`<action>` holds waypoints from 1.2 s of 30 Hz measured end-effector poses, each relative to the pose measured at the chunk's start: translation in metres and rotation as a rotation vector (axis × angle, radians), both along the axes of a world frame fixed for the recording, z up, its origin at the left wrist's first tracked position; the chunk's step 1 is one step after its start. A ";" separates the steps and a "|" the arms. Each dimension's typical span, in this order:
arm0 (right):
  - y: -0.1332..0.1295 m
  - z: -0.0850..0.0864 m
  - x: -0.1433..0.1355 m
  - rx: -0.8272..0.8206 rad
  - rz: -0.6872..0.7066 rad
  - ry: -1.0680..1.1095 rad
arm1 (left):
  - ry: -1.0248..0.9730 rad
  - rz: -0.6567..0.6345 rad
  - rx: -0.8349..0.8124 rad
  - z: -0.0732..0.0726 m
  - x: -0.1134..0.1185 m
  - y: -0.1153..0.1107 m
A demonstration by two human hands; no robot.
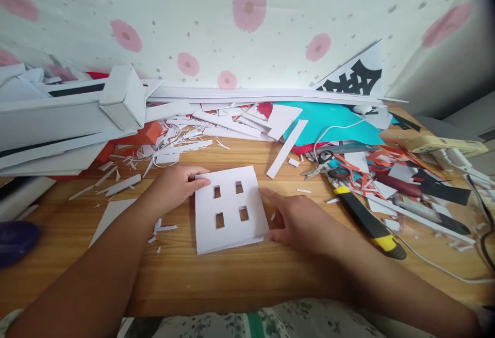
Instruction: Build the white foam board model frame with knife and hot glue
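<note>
A white board piece [230,204] with four-sided cut-outs lies near the middle of the wooden table, wood showing through the holes. It looks like more than one layer, with a slightly parted lower right edge. My left hand [174,188] pinches its upper left corner between thumb and fingers. On the other side, my right hand [296,219] touches the right edge, index finger at the upper part and thumb near the lower right corner, gripping the piece from the side.
Paper scraps [185,132] and a turquoise sheet [332,121] lie along the back. Scissors [325,163] and a yellow-black cutter [369,222] are on the right, beside a white cable. A white box structure [124,96] stands back left; a blue object [17,242] sits far left.
</note>
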State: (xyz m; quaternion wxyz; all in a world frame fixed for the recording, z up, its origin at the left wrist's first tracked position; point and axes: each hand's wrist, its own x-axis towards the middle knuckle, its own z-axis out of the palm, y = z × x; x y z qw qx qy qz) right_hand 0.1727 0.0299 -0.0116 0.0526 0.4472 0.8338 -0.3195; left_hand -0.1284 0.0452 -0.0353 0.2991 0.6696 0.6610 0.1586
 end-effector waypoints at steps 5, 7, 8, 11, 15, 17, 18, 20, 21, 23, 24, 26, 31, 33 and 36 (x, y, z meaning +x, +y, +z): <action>-0.008 -0.008 -0.005 0.117 0.155 0.003 | 0.137 -0.089 0.084 -0.004 -0.005 0.003; -0.010 -0.010 -0.006 0.123 0.212 0.000 | 0.142 -0.125 0.110 -0.006 -0.004 0.003; -0.011 -0.010 -0.006 0.127 0.227 -0.008 | 0.151 -0.134 0.123 -0.006 -0.003 0.003; -0.012 -0.010 -0.007 0.147 0.230 -0.033 | 0.153 -0.106 0.132 -0.007 0.001 0.003; -0.012 -0.010 -0.007 0.138 0.200 -0.002 | 0.141 -0.048 0.112 -0.004 0.005 0.004; -0.011 -0.010 -0.008 0.122 0.187 0.006 | 0.137 -0.037 0.106 -0.003 0.006 0.004; -0.011 -0.010 -0.008 0.110 0.183 0.006 | 0.135 -0.032 0.104 -0.003 0.006 0.004; -0.011 -0.009 -0.008 0.092 0.172 0.009 | 0.133 -0.026 0.103 -0.002 0.007 0.004; -0.011 -0.009 -0.008 0.086 0.164 0.015 | 0.134 -0.025 0.103 -0.002 0.007 0.003; -0.011 -0.009 -0.008 0.071 0.136 0.032 | 0.137 -0.025 0.111 0.000 0.008 0.003; -0.010 -0.009 -0.008 0.059 0.119 0.042 | 0.139 -0.024 0.118 0.001 0.008 0.002; -0.009 -0.008 -0.007 0.017 0.088 0.062 | 0.142 -0.018 0.133 0.003 0.009 0.001; -0.008 -0.004 -0.008 -0.045 0.026 0.089 | 0.138 -0.001 0.162 0.007 0.010 -0.002; -0.009 -0.004 -0.009 -0.034 0.014 0.081 | 0.134 -0.005 0.169 0.005 0.010 -0.002; -0.010 -0.005 -0.009 -0.016 0.020 0.066 | 0.132 -0.024 0.172 0.001 0.009 0.000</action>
